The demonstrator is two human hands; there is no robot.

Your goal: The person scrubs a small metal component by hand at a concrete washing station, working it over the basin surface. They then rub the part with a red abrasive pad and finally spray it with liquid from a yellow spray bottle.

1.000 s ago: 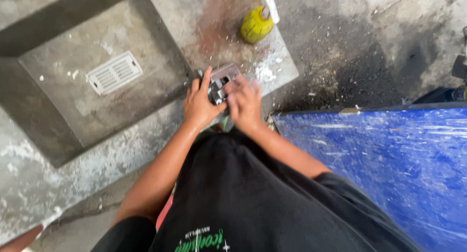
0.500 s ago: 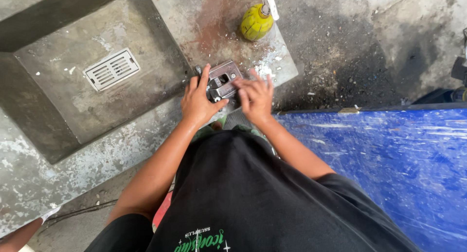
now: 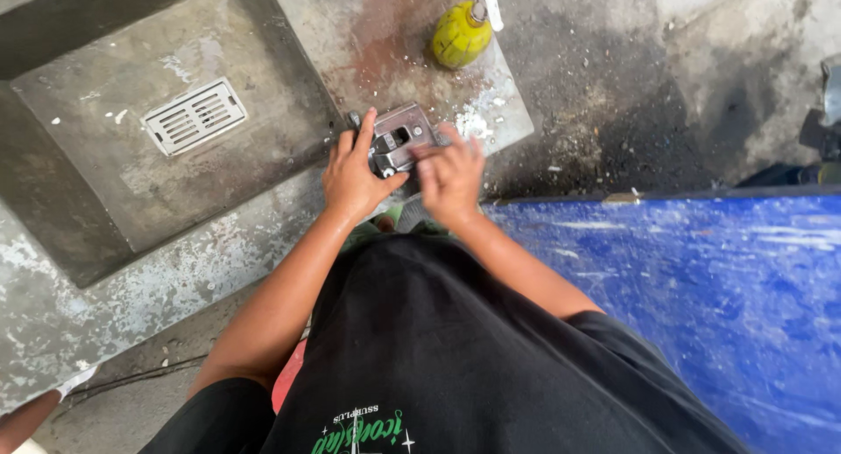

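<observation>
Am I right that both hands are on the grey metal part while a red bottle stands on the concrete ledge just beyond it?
Not quite: the bottle is yellow, not red, as the head view shows. Both the left hand and right hand are on the grey metal part by the concrete ledge.

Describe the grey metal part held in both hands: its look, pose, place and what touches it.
The grey metal part is a small, roughly rectangular block of dull, worn metal with a dark slot-like opening in its upper face and some darker fittings on its near-left side; finer detail is hard to make out. It sits low over the edge of the stained concrete ledge, beside the sunken basin. The left hand clasps its left end, index finger laid along the top; the right hand touches its right side with the fingertips.
</observation>
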